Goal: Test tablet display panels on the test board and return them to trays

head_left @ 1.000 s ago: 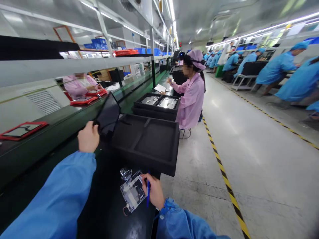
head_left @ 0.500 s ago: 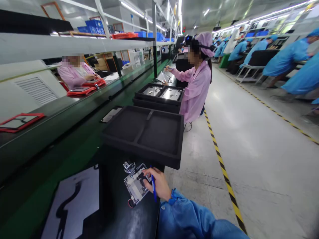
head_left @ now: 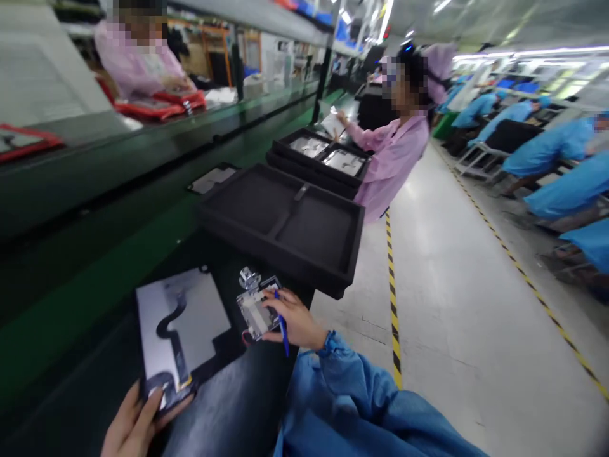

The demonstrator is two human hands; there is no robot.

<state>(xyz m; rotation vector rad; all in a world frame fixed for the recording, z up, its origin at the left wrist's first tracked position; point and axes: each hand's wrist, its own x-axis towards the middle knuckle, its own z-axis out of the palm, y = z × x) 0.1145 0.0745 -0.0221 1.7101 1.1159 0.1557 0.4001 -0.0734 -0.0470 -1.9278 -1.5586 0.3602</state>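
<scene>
Cut off by the lower frame edge: left hand [head_left: 130,422], visible only from knuckles to fingertips, wrist out of view. Fingers clamped on the near corner of a silver panel [head_left: 193,320]; thumb position hard to make out through motion blur. Flat on the black bench top [head_left: 238,412], near left of centre: the panel itself, with a black flex cable [head_left: 167,320] snaking across its face. Detail at the near end hidden under the fingers.

Just right of the panel, at the bench edge: right hand [head_left: 292,320], fingers closed on a small circuit assembly [head_left: 255,311]. Right half of the assembly covered by the fingers. Gripped in the same hand, slanting down along the fingers: blue pen [head_left: 282,329], tip not discernible. Touching the far end of the assembly: small metal cylinder [head_left: 247,278], kind not identifiable.

Just beyond both hands: black foam tray [head_left: 333,270], two compartments split by a centre rib, bare foam in each. Farther along the bench: second black tray [head_left: 285,158], stacked on another, one silver plate [head_left: 345,162] in each of its two compartments.

Beside that tray: co-worker in a pink coat [head_left: 392,165], hands partly hidden. Left of the bench: green conveyor belt [head_left: 95,266], blurred.
</scene>
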